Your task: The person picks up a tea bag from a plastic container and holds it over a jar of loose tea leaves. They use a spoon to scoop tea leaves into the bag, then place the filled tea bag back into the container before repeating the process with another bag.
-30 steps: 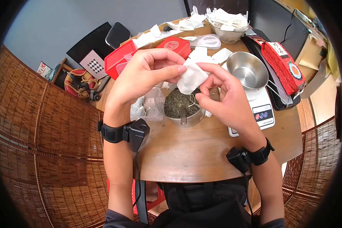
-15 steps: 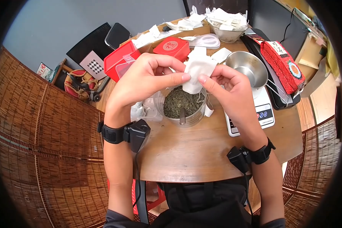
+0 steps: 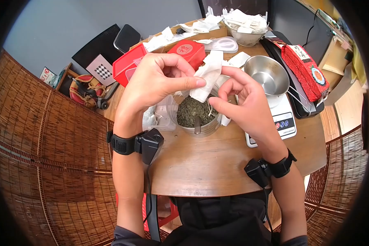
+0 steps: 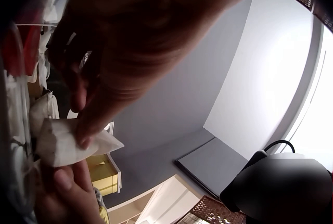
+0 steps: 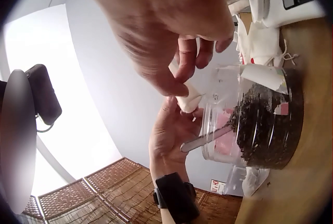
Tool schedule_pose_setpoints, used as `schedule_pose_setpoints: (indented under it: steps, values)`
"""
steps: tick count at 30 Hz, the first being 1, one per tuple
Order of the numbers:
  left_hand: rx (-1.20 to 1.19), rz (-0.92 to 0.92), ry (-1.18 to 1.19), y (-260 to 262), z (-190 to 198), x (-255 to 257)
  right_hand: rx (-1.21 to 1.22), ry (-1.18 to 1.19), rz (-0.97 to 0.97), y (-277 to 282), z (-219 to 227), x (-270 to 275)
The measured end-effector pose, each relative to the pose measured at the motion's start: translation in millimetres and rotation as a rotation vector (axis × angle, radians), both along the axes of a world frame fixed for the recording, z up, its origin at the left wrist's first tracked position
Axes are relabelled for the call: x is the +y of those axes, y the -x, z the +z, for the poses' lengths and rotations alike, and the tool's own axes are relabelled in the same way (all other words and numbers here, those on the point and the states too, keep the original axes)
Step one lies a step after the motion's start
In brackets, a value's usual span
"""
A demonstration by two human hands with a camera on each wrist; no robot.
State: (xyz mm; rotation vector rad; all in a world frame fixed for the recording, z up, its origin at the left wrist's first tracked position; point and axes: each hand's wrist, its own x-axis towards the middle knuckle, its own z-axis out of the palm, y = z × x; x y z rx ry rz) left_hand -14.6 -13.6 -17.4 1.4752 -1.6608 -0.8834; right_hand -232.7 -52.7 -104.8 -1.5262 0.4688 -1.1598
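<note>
Over the tub, a small white tea bag hangs slanted between both hands. My left hand pinches it between thumb and bent index finger. Its string dangles beside my right thumb. The right hand has its index finger at the bag's right edge, the thumb and other fingers curled close below. In the left wrist view, the right fingertips lie at the bag's lower side. Below stands a clear round tub of dark dried leaves, with a spoon leaning in it.
To the right, a steel pot stands on a white kitchen scale, near a red package. Behind are red boxes, a white strainer-like scoop and a bowl heaped with white bags. A clear tray lies left of the tub.
The bag has gone from facing up flat between both thumbs to a slanted, narrower hang. The right thumb has come off its face and dropped lower, while the left hand keeps its pinch.
</note>
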Motion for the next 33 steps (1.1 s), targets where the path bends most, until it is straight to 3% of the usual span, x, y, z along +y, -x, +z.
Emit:
schedule_pose_setpoints:
  steps: [2, 4, 7, 14, 17, 19, 22, 26, 28, 31, 33]
  values:
    - [0.02, -0.01, 0.0, -1, -3, -2, 0.047, -0.106, 0.063, 2, 6, 2]
    - [0.04, -0.02, 0.001, -2, -4, -3, 0.084, 0.098, -0.043, 0, 10, 6]
    - [0.074, -0.056, -0.032, -2, -7, -4, 0.108, -0.034, 0.048, 1, 4, 4]
    - [0.128, -0.116, -0.01, -1, -13, -5, 0.045, 0.059, -0.016, 0, 8, 6]
    - [0.123, -0.121, -0.032, -3, -14, -7, 0.121, -0.128, 0.072, 4, 11, 5]
    - [0.137, -0.123, -0.044, -4, -14, -7, 0.066, 0.061, -0.05, -1, 9, 7]
    - [0.16, -0.13, -0.042, -3, -11, -6, 0.133, -0.017, 0.024, 3, 9, 6]
    - [0.175, -0.121, -0.066, -1, -7, -4, 0.076, -0.007, 0.016, 2, 7, 3]
    - [0.169, -0.106, -0.084, -1, -6, -3, 0.156, 0.086, -0.094, 2, 13, 7]
    - [0.133, -0.085, -0.088, -3, -7, -4, 0.155, -0.066, 0.008, 7, 9, 0]
    - [0.134, -0.095, -0.082, -4, -6, -4, 0.143, -0.006, -0.049, 4, 9, 3]
